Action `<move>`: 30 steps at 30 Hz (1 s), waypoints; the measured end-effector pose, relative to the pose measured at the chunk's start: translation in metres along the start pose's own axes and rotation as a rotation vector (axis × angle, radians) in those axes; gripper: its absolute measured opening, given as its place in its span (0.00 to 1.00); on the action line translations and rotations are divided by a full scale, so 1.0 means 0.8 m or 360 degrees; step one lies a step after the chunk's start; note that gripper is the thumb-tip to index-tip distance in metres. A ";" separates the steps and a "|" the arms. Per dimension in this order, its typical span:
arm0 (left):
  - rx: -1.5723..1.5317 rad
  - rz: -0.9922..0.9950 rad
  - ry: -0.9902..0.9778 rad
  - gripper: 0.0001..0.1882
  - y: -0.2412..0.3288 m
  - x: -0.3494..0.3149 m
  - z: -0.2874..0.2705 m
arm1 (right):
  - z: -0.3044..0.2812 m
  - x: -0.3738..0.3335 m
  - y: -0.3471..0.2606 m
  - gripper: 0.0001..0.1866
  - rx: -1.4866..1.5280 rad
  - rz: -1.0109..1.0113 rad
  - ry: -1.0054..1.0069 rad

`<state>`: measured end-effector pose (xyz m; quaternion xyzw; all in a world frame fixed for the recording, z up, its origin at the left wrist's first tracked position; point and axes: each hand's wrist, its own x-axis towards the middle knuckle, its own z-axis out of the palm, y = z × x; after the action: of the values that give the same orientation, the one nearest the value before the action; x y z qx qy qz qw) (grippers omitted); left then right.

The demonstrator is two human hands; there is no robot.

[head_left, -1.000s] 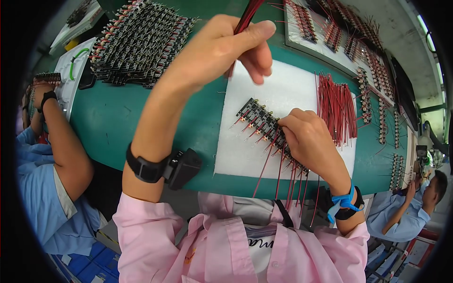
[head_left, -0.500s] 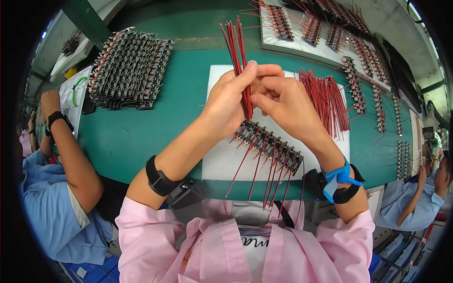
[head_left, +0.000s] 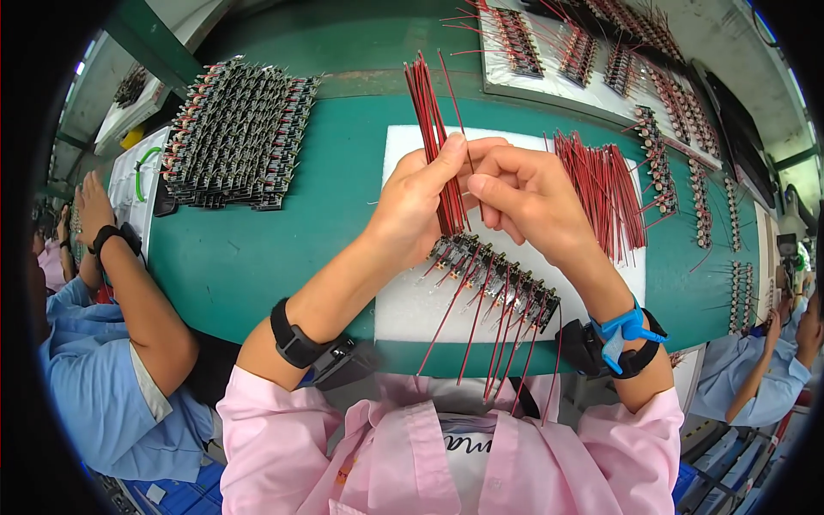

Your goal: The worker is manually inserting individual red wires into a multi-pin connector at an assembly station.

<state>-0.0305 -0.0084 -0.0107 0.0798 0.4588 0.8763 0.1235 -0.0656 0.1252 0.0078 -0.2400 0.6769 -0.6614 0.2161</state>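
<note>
In my left hand (head_left: 407, 199) I grip an upright bundle of thin red wires (head_left: 423, 103), thumb across the front. My right hand (head_left: 541, 204) is closed beside it, thumb against fingers, on a single red wire (head_left: 452, 93) that leans apart from the bundle. Just below both hands, a strip of small circuit boards (head_left: 498, 276) lies slantwise on a white foam pad (head_left: 399, 313). Several red wires stick out from the strip toward me. A loose pile of red wires (head_left: 601, 193) rests on the pad to the right of my right hand.
A tall stack of circuit boards (head_left: 240, 133) stands on the green table (head_left: 249, 266) at the left. More wired board strips lie on a white board (head_left: 549, 90) at the far right and along the right side. Co-workers in blue sit at both sides.
My right hand has drawn slightly away from the left, and one red wire now stands apart from the bundle. The co-worker's hand at the left has opened.
</note>
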 end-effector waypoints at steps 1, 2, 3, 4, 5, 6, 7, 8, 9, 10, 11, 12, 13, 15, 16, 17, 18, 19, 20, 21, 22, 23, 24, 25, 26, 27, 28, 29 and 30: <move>-0.0005 0.0016 0.0227 0.25 0.002 0.001 0.009 | 0.000 0.000 -0.001 0.08 0.0000 0.0001 -0.0008; -0.0010 0.0033 0.0454 0.25 0.004 0.002 0.018 | 0.000 -0.001 -0.005 0.08 0.0027 0.0095 -0.0033; -0.0016 0.0051 0.0680 0.24 0.006 0.002 0.021 | -0.002 -0.002 -0.010 0.08 0.0052 0.0189 -0.0057; -0.0019 0.0057 0.0687 0.24 0.008 -0.001 0.013 | -0.002 -0.003 -0.011 0.09 0.0077 0.0283 -0.0082; 0.0052 0.0024 0.0554 0.22 0.016 -0.006 0.000 | -0.003 -0.004 -0.013 0.09 0.0071 0.0279 -0.0087; 0.0124 -0.0010 0.0421 0.21 0.025 -0.011 -0.009 | -0.004 -0.006 -0.013 0.09 0.0111 0.0254 -0.0056; 0.0197 -0.0044 0.0289 0.19 0.030 -0.014 -0.014 | -0.005 -0.007 -0.014 0.09 0.0153 0.0229 -0.0024; 0.0196 -0.0036 0.0290 0.19 0.027 -0.015 -0.015 | -0.006 -0.007 -0.014 0.09 0.0195 0.0204 0.0007; 0.0519 -0.0035 0.0308 0.17 0.024 -0.015 -0.010 | -0.007 -0.007 -0.014 0.09 0.0191 0.0200 0.0002; 0.0839 -0.0036 0.0324 0.16 0.024 -0.015 0.001 | -0.008 -0.007 -0.013 0.08 0.0170 0.0164 0.0043; 0.1159 -0.0039 0.0339 0.14 0.024 -0.015 0.006 | -0.009 -0.008 -0.011 0.08 0.0151 0.0127 0.0084; 0.1158 -0.0037 0.0339 0.14 0.022 -0.014 0.006 | -0.010 -0.008 -0.011 0.08 0.0134 0.0091 0.0126; 0.1130 -0.0013 0.0299 0.13 0.019 -0.014 0.005 | -0.010 -0.008 -0.011 0.08 0.0133 0.0091 0.0126; 0.1070 0.0027 0.0215 0.11 0.013 -0.013 0.003 | -0.011 -0.009 -0.013 0.08 0.0075 0.0078 0.0140; 0.1065 0.0018 0.0214 0.11 0.011 -0.013 0.002 | -0.012 -0.010 -0.013 0.08 0.0047 0.0076 0.0150; 0.1067 0.0021 0.0220 0.10 0.011 -0.013 0.002 | -0.012 -0.011 -0.012 0.08 0.0050 0.0085 0.0154; 0.1068 0.0023 0.0226 0.10 0.012 -0.013 0.002 | -0.013 -0.011 -0.012 0.08 0.0036 0.0086 0.0152; 0.1069 0.0025 0.0232 0.09 0.011 -0.013 0.002 | -0.013 -0.011 -0.011 0.08 0.0022 0.0088 0.0150; 0.1067 0.0022 0.0234 0.09 0.012 -0.014 0.003 | -0.013 -0.011 -0.011 0.08 0.0007 0.0083 0.0143; 0.1082 0.0001 0.0235 0.09 0.012 -0.014 0.003 | -0.013 -0.011 -0.011 0.08 0.0009 0.0087 0.0142; 0.1097 -0.0019 0.0236 0.08 0.013 -0.014 0.004 | -0.013 -0.012 -0.010 0.08 0.0012 0.0089 0.0138; 0.1110 -0.0038 0.0238 0.08 0.013 -0.015 0.004 | -0.013 -0.013 -0.010 0.07 0.0014 0.0091 0.0134; 0.1107 -0.0041 0.0241 0.08 0.014 -0.015 0.005 | -0.013 -0.013 -0.009 0.07 0.0015 0.0093 0.0129; 0.1187 0.0012 0.0242 0.07 0.014 -0.016 0.006 | -0.013 -0.014 -0.009 0.07 0.0016 0.0097 0.0127; 0.1267 0.0065 0.0244 0.07 0.015 -0.017 0.007 | -0.013 -0.014 -0.009 0.07 0.0024 0.0105 0.0149; 0.1347 0.0119 0.0246 0.07 0.016 -0.017 0.008 | -0.013 -0.015 -0.009 0.06 0.0032 0.0112 0.0170; 0.1343 0.0117 0.0250 0.07 0.018 -0.018 0.009 | -0.013 -0.015 -0.008 0.06 0.0040 0.0119 0.0191; 0.1389 0.0113 0.0234 0.06 0.021 -0.019 0.010 | -0.013 -0.016 -0.008 0.06 0.0039 0.0123 0.0187; 0.1434 0.0109 0.0217 0.06 0.024 -0.020 0.011 | -0.013 -0.017 -0.008 0.06 0.0030 0.0115 0.0187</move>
<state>-0.0158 -0.0169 0.0096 0.0828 0.7985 0.5960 0.0168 -0.0611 0.1416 0.0140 -0.1739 0.6904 -0.6725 0.2020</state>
